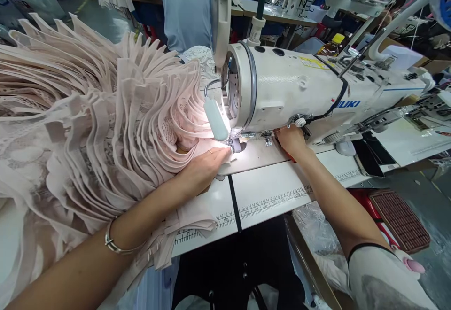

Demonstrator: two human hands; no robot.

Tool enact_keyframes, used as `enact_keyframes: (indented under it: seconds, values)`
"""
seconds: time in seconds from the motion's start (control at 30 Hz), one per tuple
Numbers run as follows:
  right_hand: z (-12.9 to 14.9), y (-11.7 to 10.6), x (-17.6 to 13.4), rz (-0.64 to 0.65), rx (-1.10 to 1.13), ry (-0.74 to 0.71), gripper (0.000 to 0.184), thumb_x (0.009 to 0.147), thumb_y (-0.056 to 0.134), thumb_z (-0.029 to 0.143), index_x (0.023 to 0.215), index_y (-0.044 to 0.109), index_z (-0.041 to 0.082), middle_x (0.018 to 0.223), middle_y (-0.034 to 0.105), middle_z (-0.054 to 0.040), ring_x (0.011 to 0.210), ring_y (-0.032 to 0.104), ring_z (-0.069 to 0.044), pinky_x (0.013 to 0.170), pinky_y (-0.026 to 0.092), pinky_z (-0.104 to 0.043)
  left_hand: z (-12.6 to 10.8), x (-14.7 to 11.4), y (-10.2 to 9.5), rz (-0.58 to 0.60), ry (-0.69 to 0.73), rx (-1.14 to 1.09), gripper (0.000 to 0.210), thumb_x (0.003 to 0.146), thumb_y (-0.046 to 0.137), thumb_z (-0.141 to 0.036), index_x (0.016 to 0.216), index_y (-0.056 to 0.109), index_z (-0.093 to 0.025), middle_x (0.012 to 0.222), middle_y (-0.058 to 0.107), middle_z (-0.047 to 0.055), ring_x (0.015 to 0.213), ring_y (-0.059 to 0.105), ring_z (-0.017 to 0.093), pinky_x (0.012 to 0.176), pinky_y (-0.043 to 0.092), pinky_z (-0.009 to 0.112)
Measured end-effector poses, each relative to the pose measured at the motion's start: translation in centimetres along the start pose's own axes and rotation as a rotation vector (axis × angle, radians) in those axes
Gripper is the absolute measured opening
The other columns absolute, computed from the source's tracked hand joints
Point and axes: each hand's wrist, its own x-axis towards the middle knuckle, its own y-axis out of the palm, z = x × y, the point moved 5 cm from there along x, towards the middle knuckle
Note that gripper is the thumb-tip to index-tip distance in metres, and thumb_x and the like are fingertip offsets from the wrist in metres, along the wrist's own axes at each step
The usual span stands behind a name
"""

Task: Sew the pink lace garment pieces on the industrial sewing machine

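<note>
A long row of pale pink lace garments (141, 122) lies bunched on the left and runs up to the needle area of a white sewing machine (296, 84). At that lit spot, my left hand (207, 166) has its fingers closed on the edge of the pink fabric, close beside the presser foot (230, 144). My right hand (291, 141) reaches under the machine's arm near a tension knob. Its fingertips are hidden there, and a thin orange-red edge (292, 158) of something shows beneath it. I cannot make out whether that hand holds it.
A grey-green lamp head (216, 120) hangs by the needle. A phone (367, 158) lies at the right of the white table (271, 188), whose front edge carries a ruler strip. Across the table, a person in a blue shirt (186, 9) sits. A brown woven seat (400, 218) stands below right.
</note>
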Motion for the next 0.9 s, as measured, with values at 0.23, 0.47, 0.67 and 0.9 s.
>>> enact_keyframes:
  seconds: [0.23, 0.47, 0.67, 0.9]
  values:
    - [-0.8, -2.3, -2.3, -0.185, 0.072, 0.277, 0.032, 0.098, 0.042, 0.019, 0.101, 0.071, 0.005, 0.095, 0.069, -0.0245, 0.096, 0.063, -0.036, 0.078, 0.046, -0.042, 0.9, 0.1, 0.4, -0.150, 0.017, 0.023, 0.020, 0.093, 0.054, -0.006, 0.102, 0.068, -0.016, 0.114, 0.072, 0.008, 0.113, 0.065, 0.021, 0.096, 0.057, 0.038]
    - [5.7, -0.1, -6.3, 0.012, 0.628, -0.092, 0.008, 0.089, 0.061, 0.023, 0.084, 0.066, 0.020, 0.082, 0.069, -0.0041, 0.074, 0.060, -0.020, 0.071, 0.045, -0.032, -6.6, -0.8, 2.0, 0.022, 0.371, 0.426, 0.030, 0.096, 0.045, 0.000, 0.116, 0.067, -0.003, 0.119, 0.073, 0.018, 0.110, 0.072, 0.026, 0.095, 0.058, 0.036]
    - [9.0, -0.3, -7.2, -0.072, 0.356, -0.309, 0.026, 0.099, 0.044, 0.021, 0.102, 0.070, 0.018, 0.100, 0.066, -0.0100, 0.086, 0.055, -0.023, 0.075, 0.041, -0.033, -5.5, -0.4, 1.5, 0.095, 0.150, 0.587, 0.030, 0.090, 0.042, 0.006, 0.106, 0.067, -0.002, 0.104, 0.073, 0.020, 0.098, 0.073, 0.029, 0.077, 0.058, 0.035]
    - [10.2, -0.7, -7.6, -0.131, 0.131, -0.456, 0.040, 0.104, 0.033, 0.020, 0.089, 0.070, 0.016, 0.095, 0.066, -0.0130, 0.085, 0.052, -0.024, 0.074, 0.039, -0.035, -3.6, 0.3, 0.5, 0.154, 0.108, 0.539, 0.031, 0.088, 0.040, 0.009, 0.094, 0.063, -0.010, 0.094, 0.069, 0.012, 0.088, 0.066, 0.024, 0.076, 0.053, 0.035]
